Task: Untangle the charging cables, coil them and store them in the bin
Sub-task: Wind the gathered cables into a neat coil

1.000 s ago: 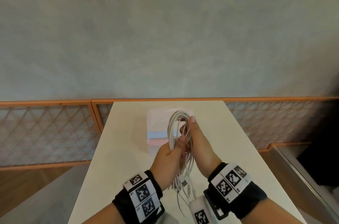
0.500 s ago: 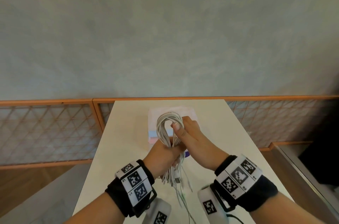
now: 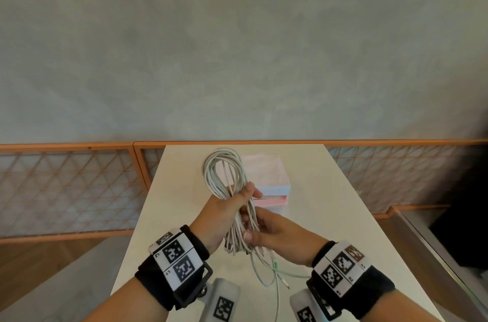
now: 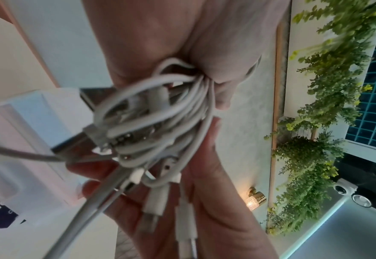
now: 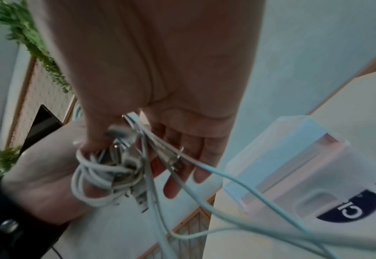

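Cable bundle (image 3: 229, 189), white: held above the tabletop (image 3: 330, 203) centre, left hand (image 3: 221, 213) wrapped round its middle. Right hand (image 3: 277, 237) apparently pinching the lower strands; ends trail toward the near edge. Bin (image 3: 266, 176): translucent, near far edge.

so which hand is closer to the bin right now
Left. The left hand grips the cable bundle with its fingertips just in front of the bin, overlapping its near-left corner in the head view. The right hand pinches the bundle's lower part, nearer the person.
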{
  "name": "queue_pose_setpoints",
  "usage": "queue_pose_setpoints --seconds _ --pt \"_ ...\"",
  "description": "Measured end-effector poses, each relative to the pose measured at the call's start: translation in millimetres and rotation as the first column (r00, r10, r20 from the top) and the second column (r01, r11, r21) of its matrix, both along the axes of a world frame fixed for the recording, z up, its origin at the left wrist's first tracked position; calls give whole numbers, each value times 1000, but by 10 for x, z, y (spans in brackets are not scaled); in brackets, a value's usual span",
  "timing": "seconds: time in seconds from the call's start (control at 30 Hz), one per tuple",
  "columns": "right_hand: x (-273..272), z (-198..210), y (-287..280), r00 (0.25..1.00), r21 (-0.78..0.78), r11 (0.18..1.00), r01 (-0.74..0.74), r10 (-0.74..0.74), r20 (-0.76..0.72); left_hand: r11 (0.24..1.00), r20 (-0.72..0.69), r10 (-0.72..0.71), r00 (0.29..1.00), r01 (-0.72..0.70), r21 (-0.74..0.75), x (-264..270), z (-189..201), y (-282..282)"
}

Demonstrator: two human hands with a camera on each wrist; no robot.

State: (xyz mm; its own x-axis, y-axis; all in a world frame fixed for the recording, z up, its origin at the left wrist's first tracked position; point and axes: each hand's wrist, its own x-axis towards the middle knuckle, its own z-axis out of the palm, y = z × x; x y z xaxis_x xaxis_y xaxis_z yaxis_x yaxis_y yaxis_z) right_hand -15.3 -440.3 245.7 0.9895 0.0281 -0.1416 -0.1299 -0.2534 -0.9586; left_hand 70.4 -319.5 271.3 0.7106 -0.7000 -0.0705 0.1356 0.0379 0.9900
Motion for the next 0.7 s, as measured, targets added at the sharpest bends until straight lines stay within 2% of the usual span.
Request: queue_pose_setpoints --seconds 0.07,0.27,0.37,0.5,0.6,0.7 --pt "-8 5 18 1000 -30 999 27 -27 12 1000 -17 7 1000 -7 -21 5 5 7" --pt "17 103 122 999 77 997 -14 10 54 992 -125 -14 992 -1 -126 -5 24 -20" --pt "56 119 187 997 51 999 -7 3 80 991 -73 -5 997 -4 -130 -45 57 -15" --pt "86 49 221 990 -50 994 102 -96 105 991 -12 95 995 -95 -89 -31 55 -4" --pt "96 -17 207 977 -180 965 189 -168 128 984 -54 145 988 -150 -100 -11 39 -4" --pt "127 -80 198 952 -304 907 290 -240 193 979 -148 130 980 -151 -139 -32 18 -39"
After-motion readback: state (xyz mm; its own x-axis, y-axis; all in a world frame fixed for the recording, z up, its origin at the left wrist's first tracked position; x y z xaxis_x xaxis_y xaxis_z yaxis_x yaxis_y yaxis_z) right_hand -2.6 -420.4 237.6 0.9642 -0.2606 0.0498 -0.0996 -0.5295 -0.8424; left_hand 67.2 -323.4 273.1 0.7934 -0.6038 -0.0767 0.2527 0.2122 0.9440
